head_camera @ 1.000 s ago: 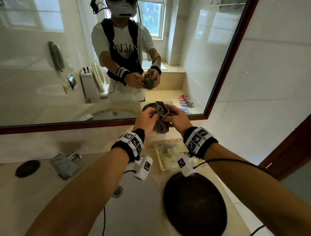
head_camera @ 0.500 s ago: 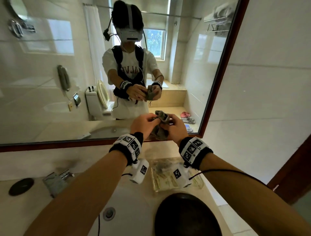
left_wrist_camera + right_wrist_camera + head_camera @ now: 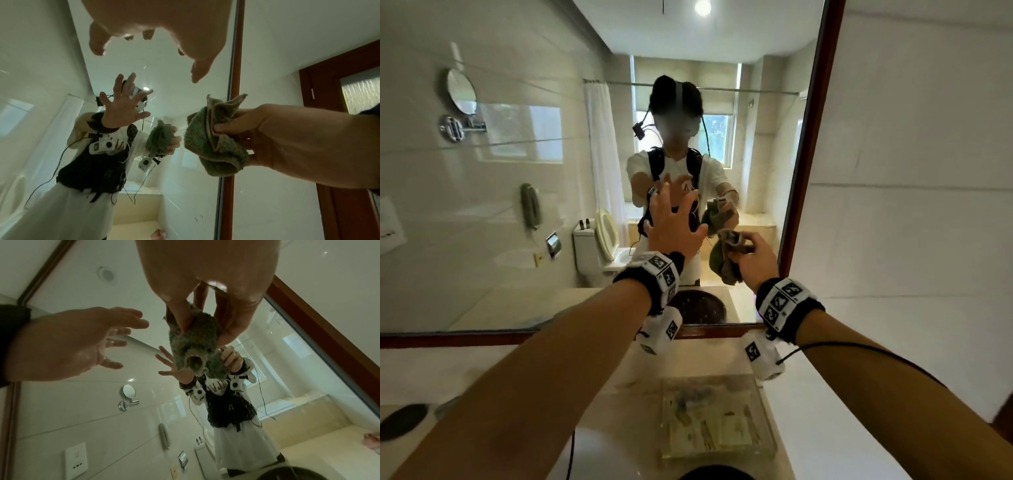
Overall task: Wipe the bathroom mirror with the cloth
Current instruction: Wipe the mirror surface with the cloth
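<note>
Head view: my right hand [image 3: 751,255] squeezes the bunched cloth [image 3: 724,260] near the mirror [image 3: 517,205]; my left hand [image 3: 676,224] is spread open. I should press it flat.

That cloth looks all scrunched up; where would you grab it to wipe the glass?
Probably by the bunched upper folds at the back, from the side away from the mirror, as the right hand does. That leaves the cloth with its loose lower bulk facing the glass.

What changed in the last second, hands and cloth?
The left hand let go of the cloth and now reaches toward the mirror with fingers spread. Both hands rose from above the counter to in front of the glass. The right hand still grips the bunched cloth.
</note>
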Tool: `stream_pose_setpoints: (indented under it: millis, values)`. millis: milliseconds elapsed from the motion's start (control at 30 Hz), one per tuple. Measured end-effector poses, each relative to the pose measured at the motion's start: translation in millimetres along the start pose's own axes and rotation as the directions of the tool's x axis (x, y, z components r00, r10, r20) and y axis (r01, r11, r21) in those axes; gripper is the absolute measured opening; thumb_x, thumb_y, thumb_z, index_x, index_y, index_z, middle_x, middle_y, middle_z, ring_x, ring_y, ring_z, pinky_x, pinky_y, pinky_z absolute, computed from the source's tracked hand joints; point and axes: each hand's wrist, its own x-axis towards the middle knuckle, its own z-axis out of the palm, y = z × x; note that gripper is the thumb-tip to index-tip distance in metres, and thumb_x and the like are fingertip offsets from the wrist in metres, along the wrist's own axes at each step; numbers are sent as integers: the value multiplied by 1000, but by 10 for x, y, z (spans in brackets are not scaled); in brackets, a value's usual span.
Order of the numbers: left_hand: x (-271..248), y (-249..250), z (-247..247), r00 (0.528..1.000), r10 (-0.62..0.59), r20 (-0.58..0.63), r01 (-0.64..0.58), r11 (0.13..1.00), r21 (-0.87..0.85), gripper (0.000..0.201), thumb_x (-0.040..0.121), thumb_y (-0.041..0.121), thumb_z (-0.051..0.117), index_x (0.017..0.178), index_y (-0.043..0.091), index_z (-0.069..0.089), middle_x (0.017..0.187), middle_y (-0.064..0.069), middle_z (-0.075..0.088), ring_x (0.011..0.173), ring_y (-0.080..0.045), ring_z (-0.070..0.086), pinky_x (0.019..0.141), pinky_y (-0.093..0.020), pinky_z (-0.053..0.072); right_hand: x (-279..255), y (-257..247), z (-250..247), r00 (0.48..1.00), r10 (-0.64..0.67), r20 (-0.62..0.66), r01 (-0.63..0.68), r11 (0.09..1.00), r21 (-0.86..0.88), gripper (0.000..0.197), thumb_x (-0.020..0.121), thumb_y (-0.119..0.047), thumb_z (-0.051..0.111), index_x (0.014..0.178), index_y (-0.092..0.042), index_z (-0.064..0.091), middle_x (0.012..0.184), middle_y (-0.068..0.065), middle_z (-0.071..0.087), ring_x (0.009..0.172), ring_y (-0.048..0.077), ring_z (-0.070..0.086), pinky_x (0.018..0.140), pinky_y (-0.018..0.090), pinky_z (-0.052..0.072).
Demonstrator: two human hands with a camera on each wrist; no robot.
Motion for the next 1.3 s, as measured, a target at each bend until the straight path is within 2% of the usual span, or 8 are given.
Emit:
stream_pose_setpoints:
  millis: [133, 233, 367, 600, 700, 966, 1100, 1300]
  values:
    - [303, 274, -102, 995, 67, -68, -54, 983, 177, 74, 85, 40, 65, 148, 38, 25, 161, -8, -3, 147, -34, -1, 109, -66, 21, 339, -288, -176, 990, -131, -56, 124, 986, -107, 19, 86, -20, 65, 103, -28, 65, 107, 5, 65, 95, 24, 64, 90, 45, 54]
    - [586, 372, -147, 993, 93, -74, -72, 966, 250, 83, 82, 37, 67, 147, 42, 16, 160, -8, -13, 146, -35, -8, 108, -68, 20, 551, -545, -321, 976, -201, -86, 179, 960, -216, 17, 88, -16, 62, 102, -26, 67, 115, 6, 51, 94, 21, 57, 94, 35, 52]
    - [883, 464, -220, 996, 48, -76, -23, 953, 301, 101, 79, 41, 72, 149, 42, 0, 157, -12, -23, 144, -38, -17, 108, -70, 15, 805, -975, -448, 947, -311, -73, 266, 895, -358, 26, 90, -13, 58, 112, -25, 65, 120, 9, 47, 104, 27, 56, 99, 35, 48]
    - [1177, 461, -280, 990, 61, -124, -6, 914, 406, 121, 71, 50, 77, 143, 37, -20, 157, -15, -25, 144, -41, -15, 105, -72, 14, 1091, -1666, -487, 831, -553, -58, 444, 723, -529, 33, 93, -18, 55, 122, -29, 65, 122, 5, 51, 115, 25, 49, 97, 36, 47]
    - [1243, 434, -289, 987, 109, -116, -51, 907, 418, 112, 75, 44, 72, 147, 39, -13, 156, -13, -28, 143, -41, -17, 102, -75, 16, 1210, -1813, -439, 785, -618, -45, 485, 659, -575, 31, 94, -20, 54, 121, -30, 67, 125, 6, 51, 118, 26, 44, 96, 38, 46]
    - [1359, 354, -160, 992, 56, -114, -12, 935, 355, 106, 73, 37, 75, 145, 43, -3, 158, -10, -22, 145, -39, -14, 99, -76, 24, 1465, -1680, -187, 629, -776, -44, 531, 471, -705, 31, 92, -29, 59, 118, -14, 63, 117, 15, 51, 110, 31, 47, 67, 36, 49]
    - [1362, 338, -86, 989, 72, -126, -26, 942, 334, 102, 75, 29, 72, 147, 44, 0, 157, -10, -24, 144, -37, -18, 101, -76, 19, 1533, -1359, -55, 603, -797, 19, 547, 397, -737, 32, 72, -20, 82, 100, -12, 69, 111, 15, 59, 104, 34, 56, 55, 34, 52]
    - [1282, 240, -53, 978, 143, -153, -79, 928, 363, 98, 79, 41, 68, 148, 44, -3, 159, -10, -20, 145, -37, -16, 102, -75, 16, 1476, -1117, -18, 558, -830, 26, 569, 360, -740, 34, 68, -21, 85, 98, -16, 72, 110, 11, 62, 102, 33, 60, 50, 33, 52]
